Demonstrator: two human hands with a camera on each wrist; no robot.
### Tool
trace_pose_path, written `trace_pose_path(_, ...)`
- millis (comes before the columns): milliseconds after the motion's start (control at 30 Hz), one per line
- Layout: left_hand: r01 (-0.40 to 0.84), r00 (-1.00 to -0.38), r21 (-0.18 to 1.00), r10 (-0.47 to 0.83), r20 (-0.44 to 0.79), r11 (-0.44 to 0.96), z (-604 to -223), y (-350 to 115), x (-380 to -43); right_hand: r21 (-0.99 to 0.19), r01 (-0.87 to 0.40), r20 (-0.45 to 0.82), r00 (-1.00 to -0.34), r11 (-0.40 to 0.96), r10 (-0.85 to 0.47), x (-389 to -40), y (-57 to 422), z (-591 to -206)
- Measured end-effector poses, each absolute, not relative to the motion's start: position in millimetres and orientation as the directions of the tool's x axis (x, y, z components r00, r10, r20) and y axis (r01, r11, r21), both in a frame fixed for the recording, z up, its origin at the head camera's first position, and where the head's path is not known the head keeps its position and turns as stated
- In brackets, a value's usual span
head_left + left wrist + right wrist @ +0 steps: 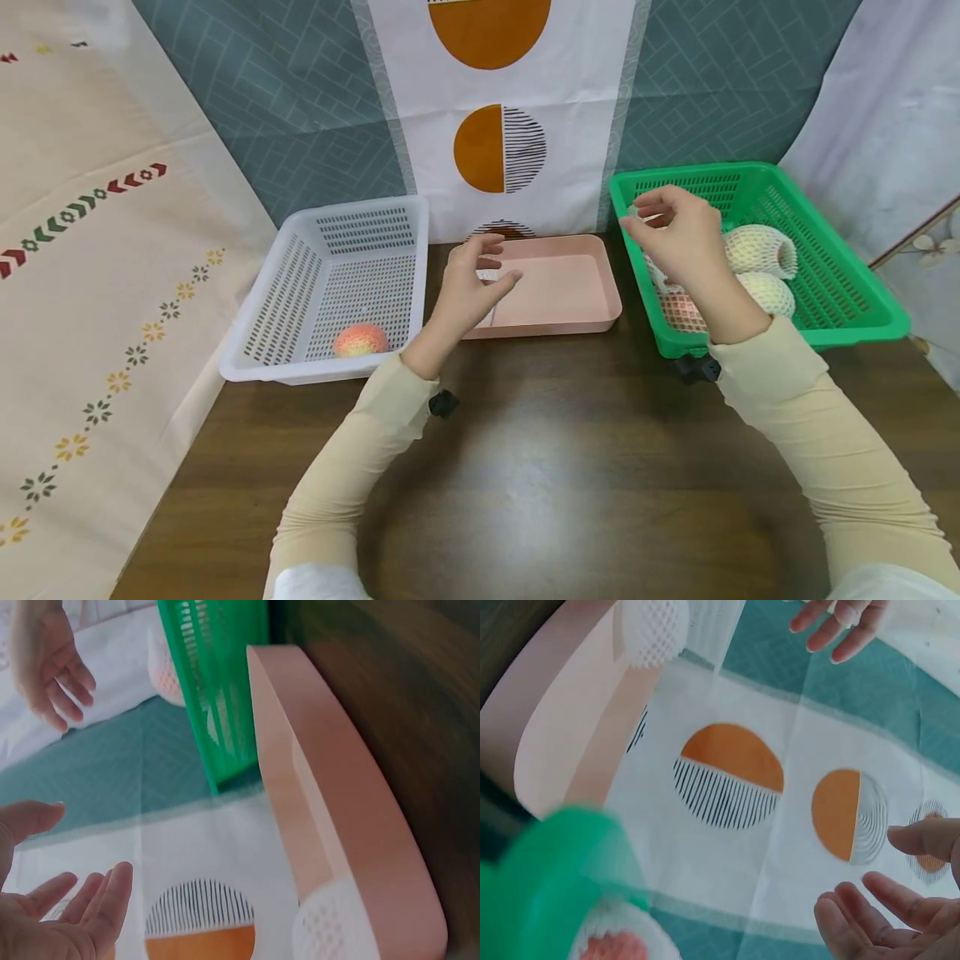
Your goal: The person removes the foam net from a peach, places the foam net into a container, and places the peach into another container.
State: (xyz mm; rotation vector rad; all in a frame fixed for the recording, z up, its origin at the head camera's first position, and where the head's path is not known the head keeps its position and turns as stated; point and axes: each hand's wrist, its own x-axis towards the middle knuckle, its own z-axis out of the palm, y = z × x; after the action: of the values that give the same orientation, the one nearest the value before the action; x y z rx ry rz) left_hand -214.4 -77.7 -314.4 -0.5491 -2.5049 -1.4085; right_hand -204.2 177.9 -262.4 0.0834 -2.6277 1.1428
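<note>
My left hand [468, 287] hovers over the left part of a shallow pink tray [555, 327], thumb and fingers spread apart and holding nothing. Inside the tray lies a white foam net [330, 926], mostly behind that hand in the head view. Over the near left part of a green basket [817, 336] is my right hand [678, 237], its relaxed fingers apart from the thumb. The right wrist view shows nothing between them. Pale foam-netted round things [761, 250] sit in the green basket, along with a reddish netted one [681, 312] partly under the right hand.
Left of the tray stands a white plastic basket [258, 367] with a red-and-yellow round fruit [361, 340] near its front wall. All three containers stand in a row at the back of a dark wooden table [540, 467], before a hanging patterned cloth [592, 150].
</note>
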Motion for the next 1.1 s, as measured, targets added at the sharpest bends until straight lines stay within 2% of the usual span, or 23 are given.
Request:
trace_pose_path(433,0.323,-0.930,0.885,0.289,0.230,0.335,-318,-18,-225,-0.718,0.014,0.138,-0.977,0.696,0.162,-220,213,-269)
trace_pose_path(900,0.232,-0.938,0.938,0.315,0.146,0.256,-335,35,-210,-0.730,0.165,0.005,-0.969,0.664,0.246,-227,235,-287)
trace_pose_path(1100,0.156,-0.945,0.970,0.313,0.092,0.186,-343,52,-204,-0.742,0.211,-0.065,-0.968,0.636,0.244,-229,244,-293)
